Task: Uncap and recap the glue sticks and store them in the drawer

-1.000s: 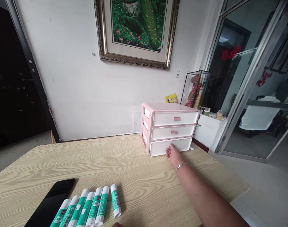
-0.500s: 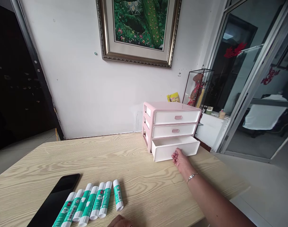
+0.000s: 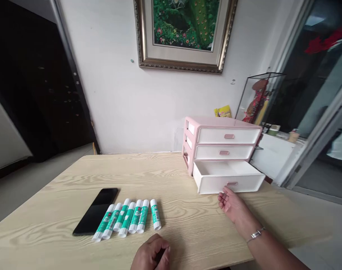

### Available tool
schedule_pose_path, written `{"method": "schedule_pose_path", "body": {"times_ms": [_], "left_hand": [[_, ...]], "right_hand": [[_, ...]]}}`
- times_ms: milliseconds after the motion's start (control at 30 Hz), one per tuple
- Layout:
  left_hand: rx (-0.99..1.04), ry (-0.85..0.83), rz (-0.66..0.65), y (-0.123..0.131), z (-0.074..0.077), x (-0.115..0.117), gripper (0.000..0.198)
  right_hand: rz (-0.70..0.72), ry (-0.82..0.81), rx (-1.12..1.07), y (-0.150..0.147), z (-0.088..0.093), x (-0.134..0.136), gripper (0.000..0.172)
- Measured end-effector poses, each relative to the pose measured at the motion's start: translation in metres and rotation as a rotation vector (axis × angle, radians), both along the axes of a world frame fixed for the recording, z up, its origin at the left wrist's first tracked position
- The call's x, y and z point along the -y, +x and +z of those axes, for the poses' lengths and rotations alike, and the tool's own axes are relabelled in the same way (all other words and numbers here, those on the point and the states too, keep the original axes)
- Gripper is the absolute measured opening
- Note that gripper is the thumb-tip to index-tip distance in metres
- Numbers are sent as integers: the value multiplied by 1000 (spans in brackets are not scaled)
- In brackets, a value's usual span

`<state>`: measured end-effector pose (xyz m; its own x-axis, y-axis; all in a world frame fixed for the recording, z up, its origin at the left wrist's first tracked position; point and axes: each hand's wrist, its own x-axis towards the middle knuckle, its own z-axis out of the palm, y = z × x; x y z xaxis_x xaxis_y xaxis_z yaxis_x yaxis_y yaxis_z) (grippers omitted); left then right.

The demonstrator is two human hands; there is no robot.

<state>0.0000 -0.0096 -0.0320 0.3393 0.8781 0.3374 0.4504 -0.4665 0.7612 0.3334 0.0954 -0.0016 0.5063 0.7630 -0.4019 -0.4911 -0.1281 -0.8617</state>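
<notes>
At the front of the pink and white drawer unit, the bottom drawer is pulled out and its visible inside is bare. My right hand, with a bracelet at its wrist, is just below the drawer's pink handle. Its fingers are curled with nothing seen in them, and the handle shows uncovered. My left hand rests loosely closed at the table's near side, with no object visible in it. Beyond it a single green and white glue stick lies beside a row of several glue sticks.
A black phone lies left of the glue sticks on the wooden table. Behind the drawers are a yellow packet and a glass case with a figure inside. A framed picture hangs on the wall.
The bottom drawer has come further out. My right hand has moved off its handle, down and toward me. More of my left hand shows, and the view has shifted left.
</notes>
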Motion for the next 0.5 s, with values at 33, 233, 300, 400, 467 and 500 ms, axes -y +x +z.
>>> {"method": "schedule_pose_path", "body": {"times_ms": [33, 233, 300, 400, 467, 500], "left_hand": [[21, -7, 14, 2, 5, 3, 36], [97, 54, 130, 2, 26, 20, 38], [91, 137, 213, -8, 30, 22, 35], [22, 256, 447, -34, 32, 19, 29], [-103, 337, 609, -54, 28, 13, 27], [-183, 370, 671, -63, 25, 9, 27]], "right_hand": [[51, -8, 7, -13, 2, 6, 11], [531, 61, 310, -103, 18, 42, 15], [638, 114, 458, -128, 18, 49, 18], [709, 212, 713, -157, 12, 53, 26], [735, 279, 884, -172, 11, 56, 32], [749, 313, 962, -179, 12, 58, 35]]}}
